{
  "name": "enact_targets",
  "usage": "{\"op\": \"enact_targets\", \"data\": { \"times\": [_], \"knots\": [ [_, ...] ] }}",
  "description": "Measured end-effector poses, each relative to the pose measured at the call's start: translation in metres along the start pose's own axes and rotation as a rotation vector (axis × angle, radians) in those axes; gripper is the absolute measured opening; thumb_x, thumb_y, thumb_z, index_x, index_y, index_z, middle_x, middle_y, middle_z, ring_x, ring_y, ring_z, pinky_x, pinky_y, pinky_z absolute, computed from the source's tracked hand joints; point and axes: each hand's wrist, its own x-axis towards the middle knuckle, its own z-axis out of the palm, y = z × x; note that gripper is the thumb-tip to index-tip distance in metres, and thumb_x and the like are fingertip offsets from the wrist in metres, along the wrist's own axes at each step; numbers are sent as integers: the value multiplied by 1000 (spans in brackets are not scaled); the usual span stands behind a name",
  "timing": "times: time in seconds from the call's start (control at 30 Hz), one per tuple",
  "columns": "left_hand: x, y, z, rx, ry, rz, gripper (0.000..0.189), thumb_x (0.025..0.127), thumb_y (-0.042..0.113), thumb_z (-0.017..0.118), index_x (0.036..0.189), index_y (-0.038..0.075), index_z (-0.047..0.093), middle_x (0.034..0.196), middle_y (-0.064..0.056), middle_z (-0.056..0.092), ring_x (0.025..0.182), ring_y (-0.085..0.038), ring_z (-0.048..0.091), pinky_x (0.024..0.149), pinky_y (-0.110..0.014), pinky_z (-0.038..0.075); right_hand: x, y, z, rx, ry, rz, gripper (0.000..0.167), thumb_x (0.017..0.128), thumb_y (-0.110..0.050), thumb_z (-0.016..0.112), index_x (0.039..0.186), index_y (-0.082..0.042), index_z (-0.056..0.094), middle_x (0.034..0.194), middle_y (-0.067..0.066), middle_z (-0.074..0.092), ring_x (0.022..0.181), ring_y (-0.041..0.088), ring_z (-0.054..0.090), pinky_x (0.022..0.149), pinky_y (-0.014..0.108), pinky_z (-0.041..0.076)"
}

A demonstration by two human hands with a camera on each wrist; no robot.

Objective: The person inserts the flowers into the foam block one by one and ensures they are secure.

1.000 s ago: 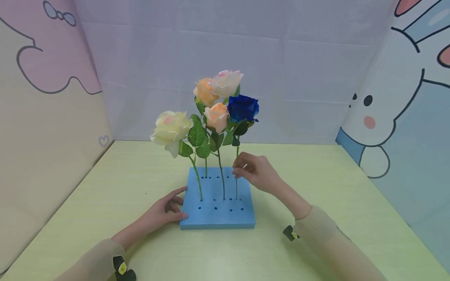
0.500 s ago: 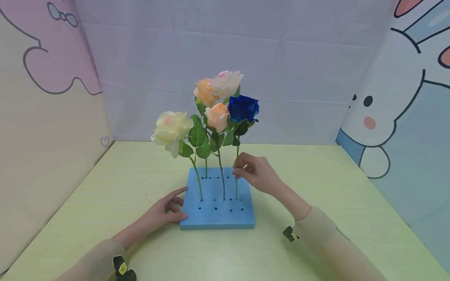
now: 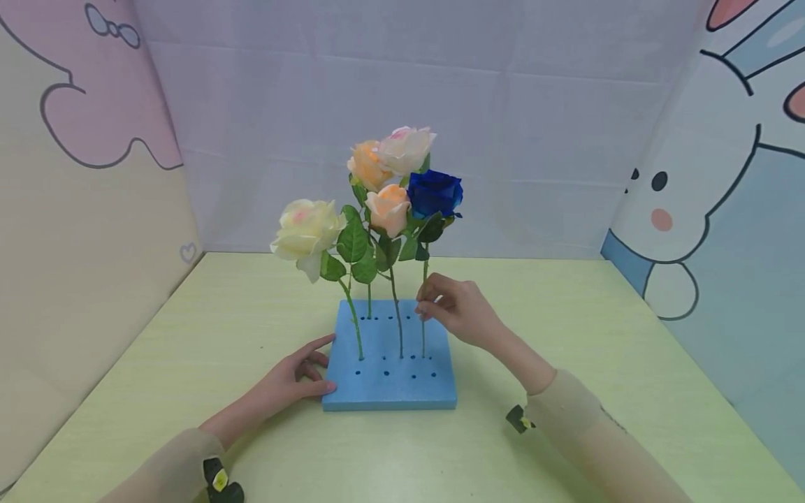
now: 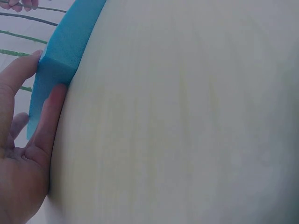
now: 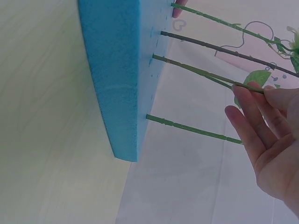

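Observation:
In the head view, a blue foam board (image 3: 390,399) with rows of small holes holds several upright artificial roses. My right hand (image 3: 462,311) pinches the stem of the blue rose (image 3: 435,193) between thumb and fingertips, partway up. In the right wrist view, that rose's stem (image 5: 187,68) runs from the board's face to the fingers. My left hand (image 3: 292,375) rests against the board's left side, thumb at the front corner and index finger farther back. In the left wrist view, its fairly straight fingers touch the board's edge (image 4: 74,42).
A cream rose (image 3: 308,230) leans left. A peach rose (image 3: 388,209) stands in the middle, with an orange rose (image 3: 367,165) and a pale pink rose (image 3: 405,149) behind. The board sits on a pale yellow-green table (image 3: 566,314), with a plain cloth backdrop (image 3: 534,140) beyond.

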Motion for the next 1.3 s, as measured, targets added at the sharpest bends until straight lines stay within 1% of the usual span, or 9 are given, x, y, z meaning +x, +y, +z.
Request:
{"op": "enact_targets", "data": {
  "times": [0.1,0.23,0.33,0.53,0.73,0.9,1.0,1.13,1.3],
  "knots": [
    [0,0,-1,-2,1,0,84,85,30,78,155,21,32,127,-13,59,95,-17,61,77,-23,51,0,-1,-1,6,3,2,4,94,-2,62,98,-1,61,88,12,74,75,22,75,68,30,60],
    [0,0,-1,-13,-1,-4,84,85,30,78,155,20,32,127,-13,59,95,-17,60,77,-23,52,-3,-1,-1,26,13,21,3,94,-4,63,97,-3,61,87,12,74,75,27,75,68,22,58],
    [0,1,0,-12,0,-8,85,85,30,78,155,20,32,127,-13,59,95,-17,60,76,-23,51,-4,-1,-1,38,21,38,4,94,-5,63,98,-4,62,88,12,74,75,29,75,68,21,58],
    [1,2,1,-6,4,-17,86,84,30,78,155,19,31,127,-12,59,94,-16,59,76,-24,51,-6,0,-1,53,23,63,7,95,-8,64,101,-4,63,90,12,74,75,23,75,70,22,58],
    [0,1,1,-4,3,-30,85,84,32,79,155,21,32,127,-12,59,94,-15,61,77,-24,52,-8,-3,-3,58,24,87,7,95,-8,64,102,-6,64,92,11,74,75,16,75,70,25,59],
    [1,1,0,1,-6,-36,86,84,34,78,155,21,32,128,-13,59,95,-14,61,78,-24,52,-7,-6,-4,50,19,99,7,95,-8,64,102,-7,65,92,11,75,75,14,74,70,25,59],
    [1,1,-2,-12,-28,-35,86,85,33,78,155,20,30,129,-14,58,97,-16,61,79,-24,53,-7,-7,-5,37,13,106,8,95,-10,64,102,-7,66,93,9,75,75,14,74,72,25,59],
    [1,3,-5,-36,-49,-52,86,85,32,78,155,20,30,129,-15,57,99,-18,62,81,-26,54,-8,-7,-5,23,11,118,8,96,-12,63,102,-8,66,93,8,75,78,14,74,74,22,57],
    [1,7,-5,-38,-57,-64,87,84,32,79,155,19,31,128,-15,57,99,-18,62,81,-28,54,-9,-7,-5,30,13,122,10,97,-14,62,103,-7,66,93,8,75,80,14,74,76,22,57]
  ]
}}
